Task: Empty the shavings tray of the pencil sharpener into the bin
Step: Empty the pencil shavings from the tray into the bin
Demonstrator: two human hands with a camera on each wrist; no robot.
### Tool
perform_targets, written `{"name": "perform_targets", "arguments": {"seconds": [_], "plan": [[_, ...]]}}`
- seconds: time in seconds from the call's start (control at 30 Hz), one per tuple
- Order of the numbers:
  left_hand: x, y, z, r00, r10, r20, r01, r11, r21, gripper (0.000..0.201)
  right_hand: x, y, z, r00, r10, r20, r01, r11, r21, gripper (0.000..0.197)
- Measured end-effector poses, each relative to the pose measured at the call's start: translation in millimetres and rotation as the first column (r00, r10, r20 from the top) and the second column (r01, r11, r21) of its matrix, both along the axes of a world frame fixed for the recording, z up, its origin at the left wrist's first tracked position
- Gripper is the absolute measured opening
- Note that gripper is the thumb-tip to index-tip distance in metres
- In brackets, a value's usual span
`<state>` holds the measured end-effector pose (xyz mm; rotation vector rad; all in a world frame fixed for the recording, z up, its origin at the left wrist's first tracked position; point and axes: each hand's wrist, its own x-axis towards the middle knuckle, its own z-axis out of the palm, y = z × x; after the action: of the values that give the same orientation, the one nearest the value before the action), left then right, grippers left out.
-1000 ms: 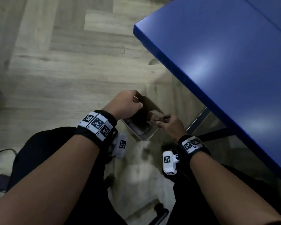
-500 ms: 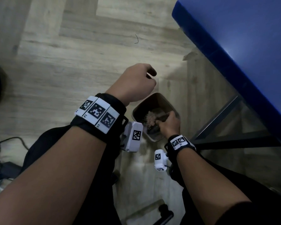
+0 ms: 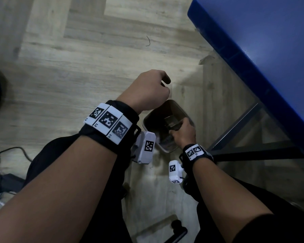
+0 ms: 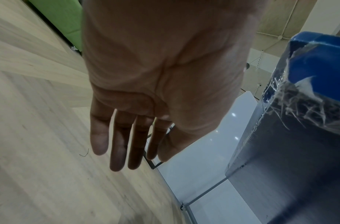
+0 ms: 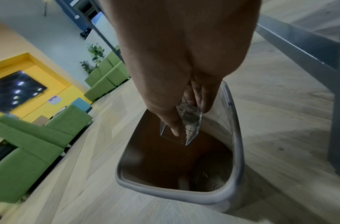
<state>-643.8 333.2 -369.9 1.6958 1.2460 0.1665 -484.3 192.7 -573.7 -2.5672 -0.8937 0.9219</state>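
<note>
A small grey bin [image 3: 146,124] [image 5: 237,153] with a dark brown inside stands on the wood floor between my knees and the table leg. My right hand [image 3: 182,132] [image 5: 186,115] pinches the clear plastic shavings tray [image 3: 172,122] [image 5: 190,125] and holds it tipped over the bin's mouth. A few pale shavings cling to the tray's lower edge, and some lie at the bottom of the bin. My left hand [image 3: 150,90] [image 4: 130,150] hangs above and to the left of the bin, fingers relaxed, holding nothing.
A blue table [image 3: 263,50] [image 4: 318,60] fills the right side, its grey metal leg frame [image 3: 239,127] [image 5: 303,50] close to the bin's right. Cables and a dark adapter [image 3: 9,181] lie at the left on the floor. Green sofas [image 5: 31,144] stand far off.
My left hand has let go of the bin's rim and risen away from it. The right hand has tipped the tray over the bin, and the heap of shavings seen earlier has gone from it.
</note>
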Motion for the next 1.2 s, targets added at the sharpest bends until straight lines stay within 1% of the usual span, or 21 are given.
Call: {"name": "perform_targets", "arguments": {"seconds": [0.2,0.37,0.7,1.0,1.1,1.2], "plan": [[2.1,-0.1,-0.6,1.000,-0.020,-0.010,0.020,1.000,-0.005,0.039,3.6,-1.1,2.5,1.000,0.020,-0.008,-0.020,1.000,0.008,0.045],[2.6,-0.2,-0.3,0.999,-0.031,-0.014,0.031,1.000,0.002,0.039,5.1,-2.1,5.3,0.998,0.066,0.004,-0.066,0.998,0.014,0.042],[3.8,-1.1,1.8,0.999,-0.034,-0.019,0.035,0.999,0.003,0.039,6.5,3.5,6.7,0.993,0.096,0.064,-0.100,0.993,0.057,0.039],[4.7,-1.6,2.6,0.999,-0.044,-0.022,0.045,0.999,0.014,0.039,5.7,-1.5,3.5,0.985,0.137,0.105,-0.143,0.989,0.048,0.035],[4.8,-2.3,2.7,0.998,-0.049,-0.030,0.049,0.999,0.013,0.039,5.2,-2.5,3.2,0.978,0.186,0.094,-0.187,0.982,0.006,0.037],[4.9,-2.9,3.0,0.998,-0.056,-0.040,0.057,0.998,0.021,0.039,5.3,-3.3,2.5,0.977,0.196,0.084,-0.196,0.981,-0.008,0.037]]}}
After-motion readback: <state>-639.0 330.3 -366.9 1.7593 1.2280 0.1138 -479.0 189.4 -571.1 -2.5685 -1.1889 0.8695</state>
